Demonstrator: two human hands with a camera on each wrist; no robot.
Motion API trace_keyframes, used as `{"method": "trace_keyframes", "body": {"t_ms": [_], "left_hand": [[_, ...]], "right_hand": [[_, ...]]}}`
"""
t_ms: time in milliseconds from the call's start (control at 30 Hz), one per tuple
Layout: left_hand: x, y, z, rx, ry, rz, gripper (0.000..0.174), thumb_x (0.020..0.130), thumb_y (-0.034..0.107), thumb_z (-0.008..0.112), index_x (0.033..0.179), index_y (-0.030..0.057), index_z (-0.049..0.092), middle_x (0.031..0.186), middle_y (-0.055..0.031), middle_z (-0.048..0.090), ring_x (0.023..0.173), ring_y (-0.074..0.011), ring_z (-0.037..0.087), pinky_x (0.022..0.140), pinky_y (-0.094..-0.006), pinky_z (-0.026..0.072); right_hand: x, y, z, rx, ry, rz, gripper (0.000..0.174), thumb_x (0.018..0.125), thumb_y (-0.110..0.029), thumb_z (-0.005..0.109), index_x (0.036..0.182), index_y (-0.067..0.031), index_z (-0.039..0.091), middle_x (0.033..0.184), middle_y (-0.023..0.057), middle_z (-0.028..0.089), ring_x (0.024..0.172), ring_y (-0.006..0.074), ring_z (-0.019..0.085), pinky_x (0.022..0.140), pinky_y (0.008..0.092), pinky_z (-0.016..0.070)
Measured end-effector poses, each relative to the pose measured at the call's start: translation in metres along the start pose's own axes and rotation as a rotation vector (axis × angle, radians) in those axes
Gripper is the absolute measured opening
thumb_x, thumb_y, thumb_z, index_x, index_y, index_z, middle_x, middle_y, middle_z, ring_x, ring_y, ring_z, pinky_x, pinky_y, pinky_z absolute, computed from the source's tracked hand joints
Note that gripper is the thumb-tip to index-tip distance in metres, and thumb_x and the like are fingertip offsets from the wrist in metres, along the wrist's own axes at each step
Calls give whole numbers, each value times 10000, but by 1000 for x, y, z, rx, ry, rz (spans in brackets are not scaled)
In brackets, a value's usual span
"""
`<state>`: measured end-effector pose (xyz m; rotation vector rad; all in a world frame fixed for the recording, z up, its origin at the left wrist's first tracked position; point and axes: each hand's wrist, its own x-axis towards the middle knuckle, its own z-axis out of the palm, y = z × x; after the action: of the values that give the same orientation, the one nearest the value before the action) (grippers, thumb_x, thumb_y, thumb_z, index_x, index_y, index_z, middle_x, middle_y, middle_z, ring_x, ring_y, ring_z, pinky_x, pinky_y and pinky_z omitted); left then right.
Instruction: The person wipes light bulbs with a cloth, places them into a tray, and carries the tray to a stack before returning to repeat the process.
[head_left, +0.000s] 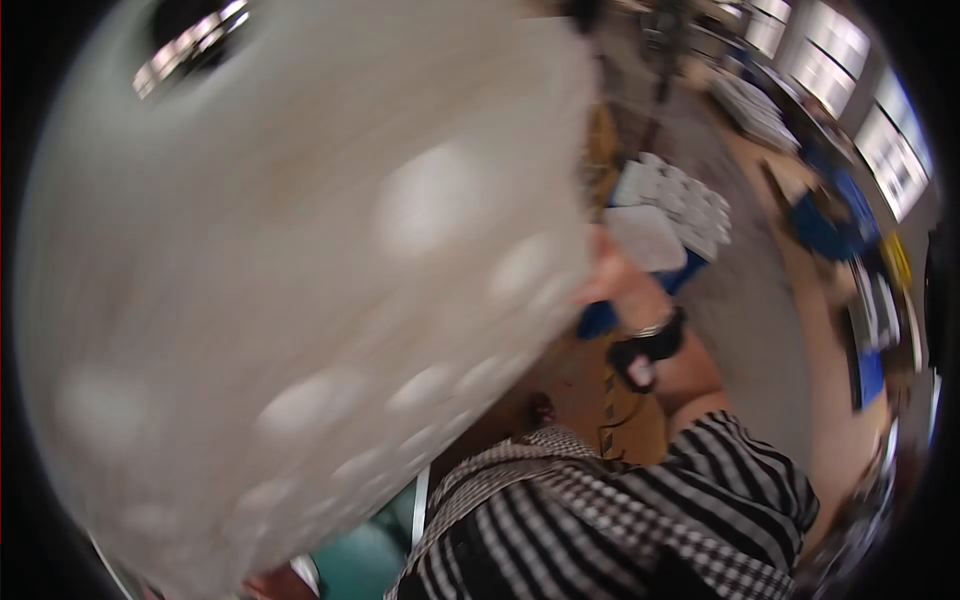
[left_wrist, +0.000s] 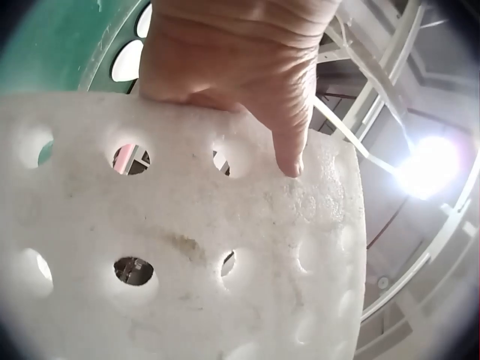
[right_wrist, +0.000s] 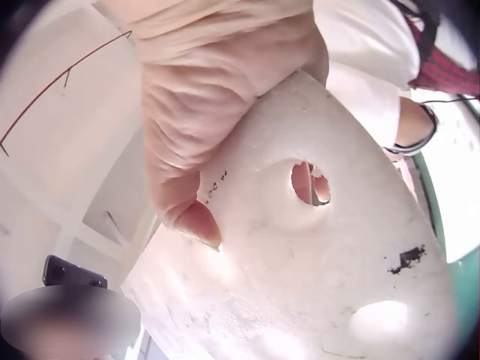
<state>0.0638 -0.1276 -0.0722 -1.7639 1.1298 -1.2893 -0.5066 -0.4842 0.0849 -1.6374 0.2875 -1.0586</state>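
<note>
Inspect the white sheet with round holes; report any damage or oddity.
The white, plastic-looking sheet with round holes looks marked rather than clearly broken: a brownish streak lies on its face in the left wrist view, and a black smudge sits near its edge in the right wrist view. Both contrast with its pale surface.

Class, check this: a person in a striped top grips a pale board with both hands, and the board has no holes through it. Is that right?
No: the pale board does have holes; the left wrist view shows several going right through it. The striped top and the grip of the left hand and right hand are correct.
</note>
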Motion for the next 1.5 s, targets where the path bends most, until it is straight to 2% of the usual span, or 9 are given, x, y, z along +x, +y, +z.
{"method": "trace_keyframes", "body": {"t_ms": [67,133,333,600,667,733,867,1000,1500], "left_hand": [[167,1,-136,-155,146,-4,469,933,260,559,1335,39,462,1314,-100,519,1167,-213,502,1038,-432,369],[200,61,-103,-297,257,33,461,929,250,561,1326,35,468,1306,-101,525,1161,-213,507,1032,-429,373],[333,148,-246,-679,355,185,436,917,218,569,1298,22,488,1280,-103,543,1143,-216,520,1012,-420,387],[392,240,-434,-1170,293,474,404,901,176,579,1261,6,513,1246,-106,568,1119,-220,537,986,-408,405],[398,259,-475,-1280,257,555,396,897,166,581,1252,2,520,1237,-106,574,1113,-221,541,980,-405,409],[405,276,-514,-1377,217,645,388,893,155,584,1243,-2,526,1228,-107,580,1107,-221,546,973,-401,414],[396,309,-587,-1556,81,867,372,885,134,589,1224,-11,539,1211,-109,592,1095,-223,554,960,-395,423],[391,335,-643,-1689,-91,1062,357,877,113,594,1206,-19,552,1194,-110,604,1083,-225,563,947,-389,432],[409,399,-839,-2070,-933,1508,301,847,35,613,1136,-50,600,1130,-115,650,1038,-232,596,899,-366,465]], "right_hand": [[-2,-17,-21,-16,-48,8,544,700,-102,804,1190,18,602,1064,7,651,972,85,573,876,278,471],[-26,-35,-51,-59,-29,109,631,646,-115,840,1209,21,589,1150,47,639,1044,105,559,907,288,458],[-154,-79,-162,-187,485,153,458,740,-101,747,1161,27,619,1033,15,662,951,93,585,864,272,476],[-414,-75,-227,-475,1669,318,429,735,29,546,1158,47,612,1060,60,674,995,129,595,894,277,464],[-457,-75,-201,-377,1822,129,398,759,26,567,1154,49,610,1085,77,668,989,152,612,872,281,483],[-500,-68,-173,-462,1972,327,414,770,22,523,1176,45,599,1102,83,663,1013,165,607,897,290,471],[-583,-25,-126,-410,2307,220,438,766,64,439,1175,14,585,1067,92,656,977,186,609,868,301,474],[-572,-43,-119,-378,2601,210,455,762,80,426,1186,4,573,1042,99,659,957,213,616,851,309,479],[-596,-150,-157,-869,2299,763,402,742,-47,622,1136,29,623,1016,107,690,932,177,637,792,330,509]]}}
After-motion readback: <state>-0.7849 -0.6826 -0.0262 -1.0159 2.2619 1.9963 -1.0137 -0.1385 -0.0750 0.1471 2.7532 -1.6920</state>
